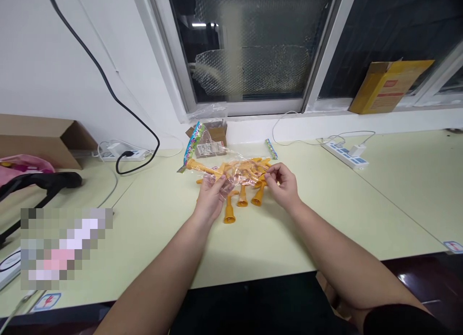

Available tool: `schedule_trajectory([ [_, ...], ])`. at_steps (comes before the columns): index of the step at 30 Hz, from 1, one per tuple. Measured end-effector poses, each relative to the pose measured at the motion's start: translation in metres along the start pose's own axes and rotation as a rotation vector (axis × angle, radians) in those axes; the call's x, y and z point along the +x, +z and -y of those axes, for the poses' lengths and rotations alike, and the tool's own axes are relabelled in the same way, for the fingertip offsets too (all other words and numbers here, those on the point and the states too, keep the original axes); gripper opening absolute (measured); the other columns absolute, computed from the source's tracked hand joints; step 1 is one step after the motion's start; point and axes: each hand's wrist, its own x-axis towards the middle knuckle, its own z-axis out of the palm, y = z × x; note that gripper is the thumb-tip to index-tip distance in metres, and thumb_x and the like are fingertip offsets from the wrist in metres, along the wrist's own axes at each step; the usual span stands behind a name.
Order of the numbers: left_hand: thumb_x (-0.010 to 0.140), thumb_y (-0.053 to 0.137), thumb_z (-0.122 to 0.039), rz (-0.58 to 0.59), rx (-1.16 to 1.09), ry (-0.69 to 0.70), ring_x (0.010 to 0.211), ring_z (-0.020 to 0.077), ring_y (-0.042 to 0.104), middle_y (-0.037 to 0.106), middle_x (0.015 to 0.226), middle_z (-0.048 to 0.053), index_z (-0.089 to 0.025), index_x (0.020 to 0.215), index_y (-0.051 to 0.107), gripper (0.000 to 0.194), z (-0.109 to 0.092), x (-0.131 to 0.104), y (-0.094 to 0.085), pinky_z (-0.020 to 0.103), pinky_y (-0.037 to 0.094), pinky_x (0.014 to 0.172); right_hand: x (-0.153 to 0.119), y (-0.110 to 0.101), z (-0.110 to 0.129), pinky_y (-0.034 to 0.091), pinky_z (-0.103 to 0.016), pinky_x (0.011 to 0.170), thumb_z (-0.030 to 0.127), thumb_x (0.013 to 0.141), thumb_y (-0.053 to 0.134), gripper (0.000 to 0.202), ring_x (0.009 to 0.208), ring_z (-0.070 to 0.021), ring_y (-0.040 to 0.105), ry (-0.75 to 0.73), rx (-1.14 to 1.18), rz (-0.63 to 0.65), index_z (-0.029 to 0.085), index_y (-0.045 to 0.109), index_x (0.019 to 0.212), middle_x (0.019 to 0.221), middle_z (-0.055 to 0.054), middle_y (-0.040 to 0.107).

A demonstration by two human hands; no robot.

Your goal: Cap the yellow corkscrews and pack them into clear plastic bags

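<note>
My left hand (212,196) is closed on a clear plastic bag (237,172) with a blue and green printed header (193,143). A yellow-orange plastic piece (204,167) lies along the bag's left part, above my left fingers. My right hand (284,184) pinches at the right side, by the bag and the yellow pieces; what exactly its fingertips hold is too small to tell. Several yellow pieces with flared ends, one of them a front piece (229,213), lie on the table beneath and between my hands.
Behind the bag are a small cardboard box (217,132) and another printed strip (271,149). Power strips (345,154) with cables lie near the wall. At the left are a large cardboard box (39,137) and a black strap-like object (43,183). A yellow carton (388,89) leans against the window.
</note>
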Motion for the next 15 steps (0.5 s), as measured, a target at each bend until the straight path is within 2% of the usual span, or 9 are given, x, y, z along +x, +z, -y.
schedule_trajectory([
  [3,0.077,0.089,-0.023,0.01,0.002,0.021,0.092,0.016,0.074,0.075,0.103,0.001,-0.022,0.106,0.062,0.04,0.001,-0.001,0.001,0.034,0.06,0.089,0.001,0.0,-0.001,0.042,-0.029,0.061,0.039,0.088,0.072,0.021,0.066,-0.0146,0.045,0.022,0.024,0.033,0.024,0.058,0.095,0.073,0.003,0.047],
  [5,0.077,0.089,-0.024,0.019,0.003,0.041,0.093,0.017,0.075,0.075,0.102,0.0,-0.024,0.108,0.061,0.042,0.003,-0.002,0.001,0.037,0.059,0.091,-0.001,0.003,-0.002,0.047,-0.029,0.064,0.041,0.084,0.077,0.03,0.073,-0.0153,0.051,0.073,0.044,0.115,0.024,0.058,0.101,0.086,0.0,0.054],
  [9,0.08,0.088,-0.033,0.052,0.014,0.063,0.099,0.0199,0.075,0.075,0.101,0.001,-0.024,0.108,0.059,0.041,0.007,-0.006,0.004,0.038,0.058,0.093,-0.009,0.018,-0.005,0.055,-0.03,0.064,0.046,0.074,0.087,0.055,0.079,-0.016,0.059,0.302,0.155,0.318,0.025,0.058,0.116,0.108,-0.005,0.062],
  [12,0.084,0.083,-0.042,0.092,0.037,0.058,0.11,0.0251,0.072,0.076,0.105,0.005,-0.023,0.107,0.063,0.037,0.01,-0.011,0.008,0.041,0.057,0.096,-0.015,0.029,-0.005,0.059,-0.031,0.062,0.051,0.071,0.088,0.058,0.078,-0.0171,0.065,0.479,0.348,0.399,0.024,0.061,0.115,0.102,-0.005,0.067],
  [15,0.087,0.079,-0.048,0.187,0.081,0.051,0.123,0.0309,0.067,0.076,0.111,0.008,-0.023,0.105,0.068,0.033,0.013,-0.016,0.012,0.044,0.056,0.1,-0.017,0.032,-0.002,0.061,-0.032,0.064,0.053,0.073,0.088,0.048,0.077,-0.0177,0.068,0.484,0.482,0.405,0.022,0.065,0.102,0.091,-0.003,0.071],
])
